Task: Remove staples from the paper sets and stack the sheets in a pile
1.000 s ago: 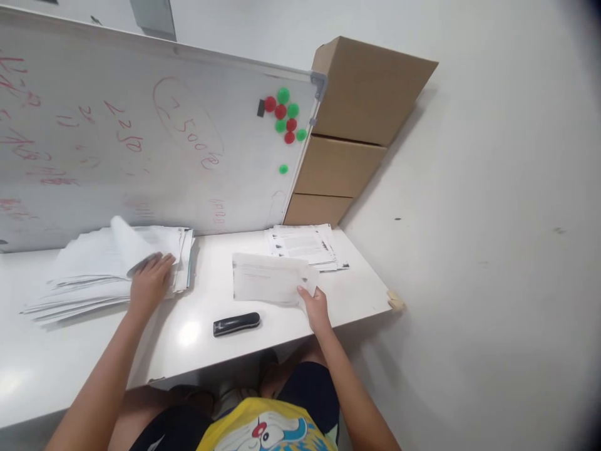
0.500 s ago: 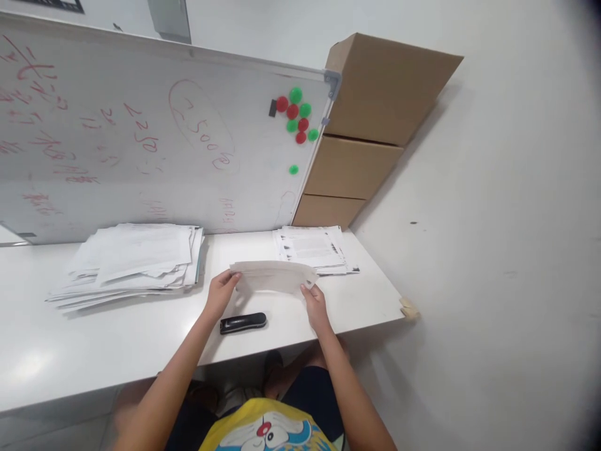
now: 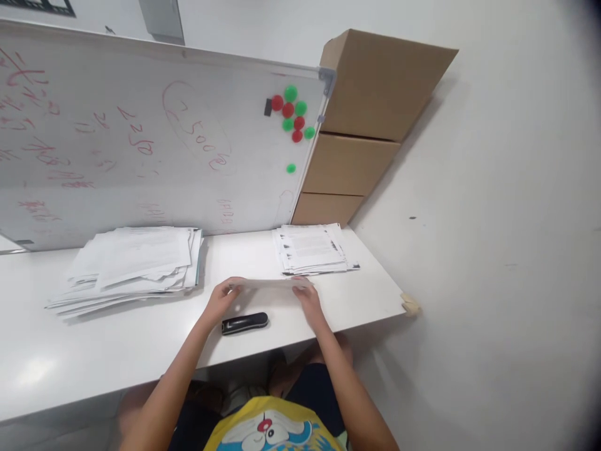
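Between my two hands, sheets of paper stand nearly edge-on to me above the white table, so only a thin pale strip shows. My left hand is closed on their left end, and my right hand grips the right end. How many sheets there are, I cannot tell. A black stapler lies on the table just below the papers, close to my left wrist. Beyond my right hand rests a smaller stack of printed papers.
A tall, uneven pile of papers sits at the left on the white table. Behind it leans a whiteboard with red writing and several round magnets. Cardboard boxes are stacked at the back right, against the wall.
The papers have tipped from showing a broad curved face to being almost edge-on. Both hands have turned with them, fingers now over the top edge. The stapler stays on the table.
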{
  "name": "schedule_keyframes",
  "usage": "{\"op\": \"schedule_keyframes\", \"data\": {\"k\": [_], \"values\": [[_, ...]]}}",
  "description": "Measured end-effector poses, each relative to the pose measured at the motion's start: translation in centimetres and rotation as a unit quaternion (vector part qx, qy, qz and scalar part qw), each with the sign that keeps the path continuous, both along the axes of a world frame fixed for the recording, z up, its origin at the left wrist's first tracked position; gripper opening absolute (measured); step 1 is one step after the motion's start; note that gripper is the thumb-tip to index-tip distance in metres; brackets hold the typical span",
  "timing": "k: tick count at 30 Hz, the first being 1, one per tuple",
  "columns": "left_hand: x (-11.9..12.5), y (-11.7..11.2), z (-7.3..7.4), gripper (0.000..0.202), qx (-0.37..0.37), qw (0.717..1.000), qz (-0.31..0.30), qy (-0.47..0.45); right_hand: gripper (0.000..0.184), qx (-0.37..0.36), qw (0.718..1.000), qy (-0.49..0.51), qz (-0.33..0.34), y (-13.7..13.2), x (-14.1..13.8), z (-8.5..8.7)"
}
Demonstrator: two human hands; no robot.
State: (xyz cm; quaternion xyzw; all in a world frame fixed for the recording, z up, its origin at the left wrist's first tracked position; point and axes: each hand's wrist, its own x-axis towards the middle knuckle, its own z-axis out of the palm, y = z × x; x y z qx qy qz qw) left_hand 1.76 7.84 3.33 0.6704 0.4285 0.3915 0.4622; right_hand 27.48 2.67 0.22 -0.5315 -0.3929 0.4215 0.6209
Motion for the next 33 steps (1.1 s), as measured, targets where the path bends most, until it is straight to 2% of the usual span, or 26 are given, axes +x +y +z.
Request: {"op": "schedule_keyframes", "data": {"k": [4,7,10,15,18,22,25,27,30,33], "values": [[0.2,-1.2,0.2,0.038,0.005,0.999,0.014,0.043,0.034,-0.018,0.998,-0.054,-0.027,-1.4,1.2,-0.3],[0.9,-2.5,1.5,0.04,0.017,0.998,0.006,0.061,0.033,-0.019,0.994,-0.096,-0.038,-2.9,2.5,0.6],[2.0,-3.5,2.4,0.04,0.017,0.999,-0.014,0.041,0.033,-0.018,0.994,-0.106,-0.035,-4.3,3.0,1.7],[3.9,-4.0,1.7,0.042,0.008,1.0,-0.026,0.005,0.037,0.03,0.995,-0.069,-0.064,-5.6,2.7,2.3],[4.7,-3.7,0.8,0.041,-0.001,1.0,-0.026,-0.014,0.042,0.043,0.995,-0.057,-0.072,-5.5,3.1,1.7],[5.0,-3.1,0.5,0.038,-0.005,0.998,-0.046,-0.043,0.045,0.027,0.993,-0.057,-0.102,-5.0,4.6,-0.6],[5.1,-2.9,0.6,0.032,0.03,0.997,-0.071,0.012,0.039,-0.007,0.992,-0.059,-0.108,-4.9,5.2,-2.4],[5.1,-2.9,0.8,0.03,0.038,0.993,-0.086,0.068,0.035,-0.018,0.995,-0.056,-0.085,-5.0,5.3,-2.8],[5.2,-3.1,1.2,0.032,0.031,0.989,-0.07,0.126,0.03,-0.007,0.996,-0.069,-0.057,-5.3,5.3,-2.0],[5.1,-3.7,2.0,0.033,0.06,0.985,-0.043,0.154,0.037,-0.032,0.995,-0.093,-0.034,-5.6,6.1,-0.3]]}}
